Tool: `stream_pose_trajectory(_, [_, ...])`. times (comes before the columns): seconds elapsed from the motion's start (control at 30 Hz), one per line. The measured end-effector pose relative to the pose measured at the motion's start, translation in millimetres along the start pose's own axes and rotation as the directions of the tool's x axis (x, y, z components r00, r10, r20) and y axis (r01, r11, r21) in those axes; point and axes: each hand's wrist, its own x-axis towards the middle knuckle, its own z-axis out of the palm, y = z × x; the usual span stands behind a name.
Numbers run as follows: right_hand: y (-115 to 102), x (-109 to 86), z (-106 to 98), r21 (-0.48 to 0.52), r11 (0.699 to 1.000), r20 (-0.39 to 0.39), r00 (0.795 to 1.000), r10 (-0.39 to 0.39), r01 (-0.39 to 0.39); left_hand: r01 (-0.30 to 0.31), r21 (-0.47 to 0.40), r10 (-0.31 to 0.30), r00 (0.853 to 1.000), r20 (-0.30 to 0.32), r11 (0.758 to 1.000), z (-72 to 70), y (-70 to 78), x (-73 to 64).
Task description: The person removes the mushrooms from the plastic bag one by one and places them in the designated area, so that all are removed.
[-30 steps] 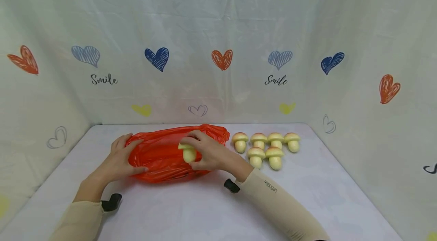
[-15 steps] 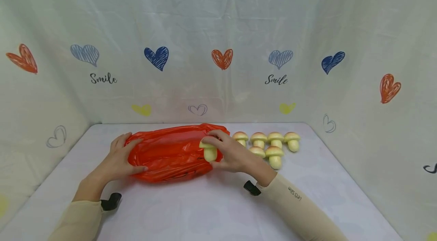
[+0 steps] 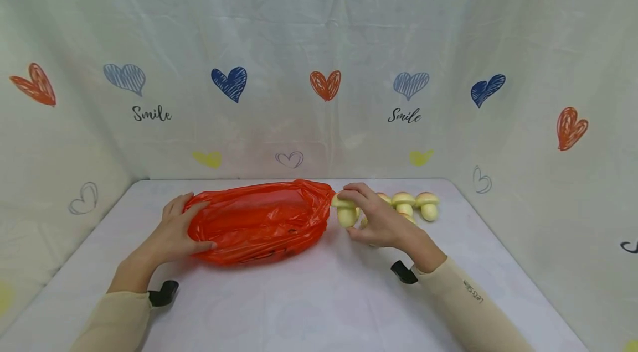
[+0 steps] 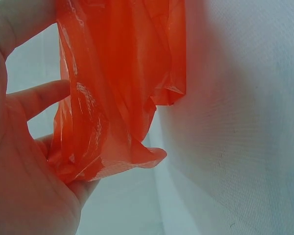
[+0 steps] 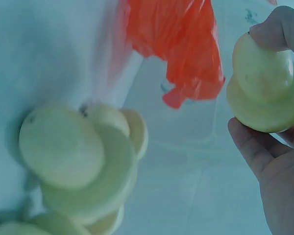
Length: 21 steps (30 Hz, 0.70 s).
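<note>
At the left end of a red plastic bag [image 3: 259,224], my left hand [image 3: 169,236] holds the film between a spread thumb and fingers. The left wrist view shows the crumpled bag [image 4: 108,98] running between the fingers. My right hand [image 3: 379,219] pinches a toy mushroom [image 3: 346,216], pale yellow with a stubby stem, just off the bag's right end. Seen from the right wrist, thumb and fingers clasp this mushroom [image 5: 264,73] at stem and cap. More toy mushrooms [image 3: 427,206] stand beyond the right hand, which partly hides them.
Everything lies on a white-covered table [image 3: 299,308]. A pale curtain [image 3: 279,36] printed with hearts encloses the back and sides. In the right wrist view, several mushrooms [image 5: 63,147] stand close together near the hand. A dark wrist camera [image 3: 163,293] sits on the left wrist.
My right hand has moved right, from over the bag to beside the standing mushrooms, still pinching the toy mushroom. The left hand has stayed at the bag's left end.
</note>
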Motion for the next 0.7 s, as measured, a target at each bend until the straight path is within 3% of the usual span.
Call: stream_pose_trajectory(0.7, [45,-66.7,-50,-0.044,0.984,-0.004,0.985,0.171,-0.171,0.001,-0.001,-0.001,1.000,-0.006,1.000,-0.2,0.3,-0.8])
